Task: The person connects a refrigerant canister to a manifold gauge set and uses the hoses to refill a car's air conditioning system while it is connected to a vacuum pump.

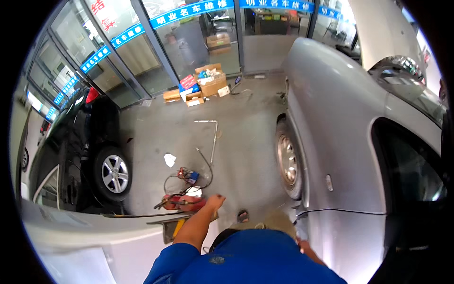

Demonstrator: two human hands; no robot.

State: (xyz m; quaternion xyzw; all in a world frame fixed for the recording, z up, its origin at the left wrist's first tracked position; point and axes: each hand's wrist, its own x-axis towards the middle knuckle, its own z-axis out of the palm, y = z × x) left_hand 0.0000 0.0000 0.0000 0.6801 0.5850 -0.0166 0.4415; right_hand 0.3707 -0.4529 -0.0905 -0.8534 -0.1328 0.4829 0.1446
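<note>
Workshop floor [250,109]: smooth and grey, running out ahead of you to a glass wall [203,42] at its far edge, where open cardboard boxes [213,86] are gathered.
Floor's left edge: a black car [71,151] stands along it, its spoked wheel [115,173] turned toward you.
Floor's right edge: a silver car [340,132] lines this side, with its front wheel [287,158] facing inward.
Middle of the floor: an L-shaped metal bar [214,144] lies with its long arm pointing back your way and its short arm turned left at the far end; a white scrap [170,160] lies to its left.
Red machine [193,204]: on the floor toward its near edge, left of your centre, long axis roughly left to right across your front; a black hose [211,173] curls out beyond it, near a small blue part [192,177].
Left hand [215,202]: the nearer of your two, with the red machine directly to its left, end-on to it; your fingers look curled, but whether they grasp anything, or touch the machine, I cannot tell at this size.
Right hand [307,250]: low beside your hip, near the silver car's flank; partly hidden, its grip unreadable.
</note>
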